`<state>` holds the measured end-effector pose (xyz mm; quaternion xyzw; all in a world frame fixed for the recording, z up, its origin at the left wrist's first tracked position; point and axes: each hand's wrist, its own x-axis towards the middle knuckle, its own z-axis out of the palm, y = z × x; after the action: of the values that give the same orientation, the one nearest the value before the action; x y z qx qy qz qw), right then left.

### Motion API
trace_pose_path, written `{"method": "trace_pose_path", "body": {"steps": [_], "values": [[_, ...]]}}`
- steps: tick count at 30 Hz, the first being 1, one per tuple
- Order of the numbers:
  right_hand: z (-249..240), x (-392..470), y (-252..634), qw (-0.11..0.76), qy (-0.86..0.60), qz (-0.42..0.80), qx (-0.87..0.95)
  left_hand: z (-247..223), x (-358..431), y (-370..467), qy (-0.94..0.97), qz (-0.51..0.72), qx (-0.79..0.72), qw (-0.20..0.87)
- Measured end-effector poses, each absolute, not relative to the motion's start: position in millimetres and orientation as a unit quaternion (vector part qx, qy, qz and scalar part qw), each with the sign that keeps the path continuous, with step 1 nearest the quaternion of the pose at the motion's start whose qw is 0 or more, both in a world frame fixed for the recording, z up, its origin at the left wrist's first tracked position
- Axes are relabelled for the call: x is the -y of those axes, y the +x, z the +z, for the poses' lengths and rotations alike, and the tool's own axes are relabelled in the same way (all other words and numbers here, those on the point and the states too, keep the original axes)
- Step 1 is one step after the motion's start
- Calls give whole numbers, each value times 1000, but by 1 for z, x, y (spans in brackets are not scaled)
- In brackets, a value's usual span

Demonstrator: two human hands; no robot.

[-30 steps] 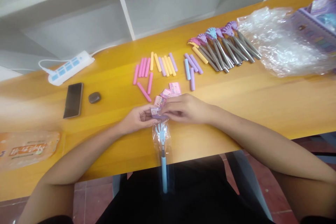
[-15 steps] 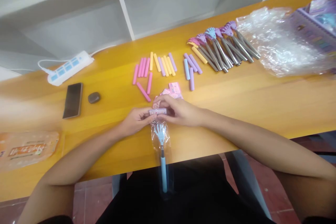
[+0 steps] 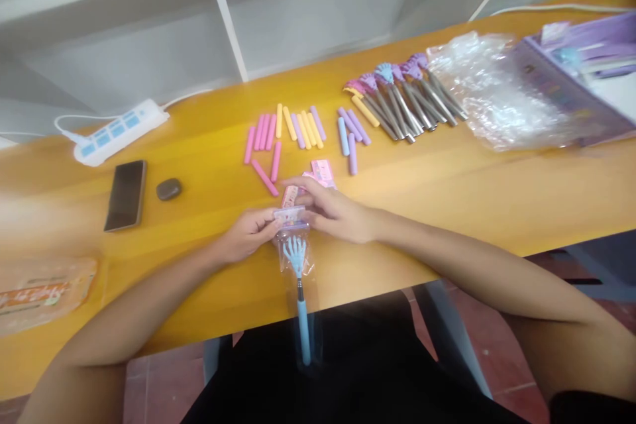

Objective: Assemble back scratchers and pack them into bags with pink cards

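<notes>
A light-blue hand-shaped back scratcher (image 3: 303, 331) lies in a clear plastic bag, its claw end towards my hands and its handle over the table's front edge. A small printed purple header card (image 3: 291, 217) sits across the bag's top. My left hand (image 3: 252, 233) is closed on the card's left end, thumb on the front. My right hand (image 3: 340, 213) has its thumb at the card's right end; its index finger stretches out above, and the other fingers are partly hidden. Just beyond lie several pink printed cards (image 3: 322, 172), partly covered by my right hand.
Pink, yellow, purple and blue handle tubes (image 3: 271, 132) lie further back. Metal-shafted back scratchers (image 3: 405, 103) are heaped at back right beside crumpled clear plastic (image 3: 501, 93) and a purple box (image 3: 571, 86). Left are a power strip (image 3: 122, 131), phone (image 3: 126, 195), dark case (image 3: 169, 189) and orange packet (image 3: 44, 291).
The header card has tipped so more of its printed face shows. My right thumb has drawn back towards the card's right end. The whole view has shifted slightly.
</notes>
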<state>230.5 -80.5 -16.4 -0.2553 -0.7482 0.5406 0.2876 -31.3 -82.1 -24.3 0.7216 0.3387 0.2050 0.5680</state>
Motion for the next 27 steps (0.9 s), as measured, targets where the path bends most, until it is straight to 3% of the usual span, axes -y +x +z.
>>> {"method": "trace_pose_path", "body": {"steps": [3, 6, 11, 24, 27], "values": [[-8, 97, 224, 282, -315, 658, 623, -21, 83, -32, 720, 186, -308, 594], [2, 127, 220, 198, -336, 746, 540, -18, 84, -33, 730, 150, -289, 601], [2, 179, 217, 99, -355, 795, 482, -15, 84, -37, 730, 147, -267, 612], [-41, 218, 215, 196, -363, 803, 431, -19, 83, -37, 660, 151, -234, 698], [-18, 191, 265, 335, -433, 623, 559, -21, 83, -38, 654, 145, -235, 704]]}}
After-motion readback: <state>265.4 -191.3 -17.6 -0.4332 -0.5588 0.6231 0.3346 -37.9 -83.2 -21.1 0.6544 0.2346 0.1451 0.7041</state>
